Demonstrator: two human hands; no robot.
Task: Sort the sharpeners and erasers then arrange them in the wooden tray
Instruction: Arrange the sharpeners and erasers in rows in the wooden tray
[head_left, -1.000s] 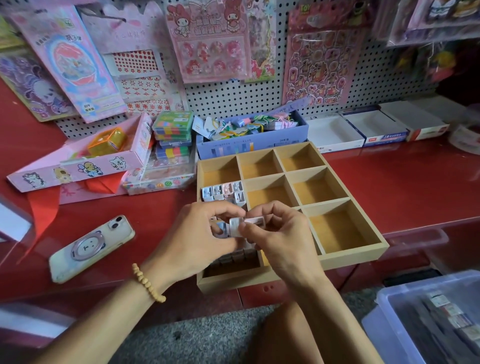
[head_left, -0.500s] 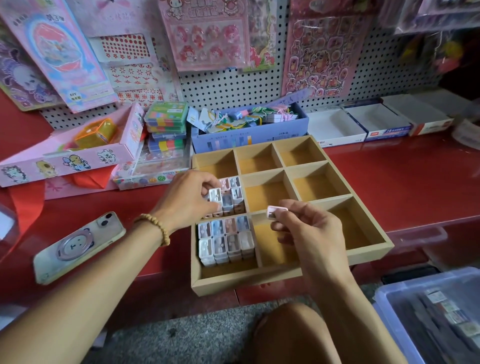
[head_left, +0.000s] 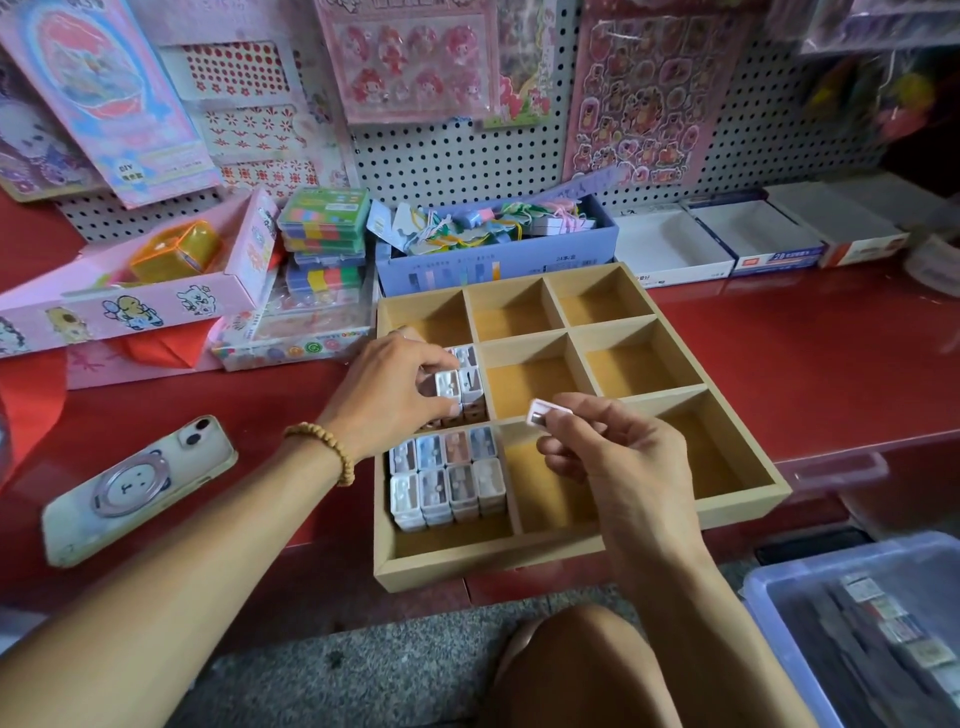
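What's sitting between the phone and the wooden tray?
In the head view, only the person's left forearm and its bead bracelet cross the red counter between the phone and the tray; nothing else lies there.

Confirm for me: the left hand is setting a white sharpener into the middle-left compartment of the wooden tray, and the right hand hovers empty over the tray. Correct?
Not quite. The head view shows the right hand is not empty: it pinches a pink sharpener over the wooden tray. The rest holds: the left hand is setting a white sharpener into the middle-left compartment.
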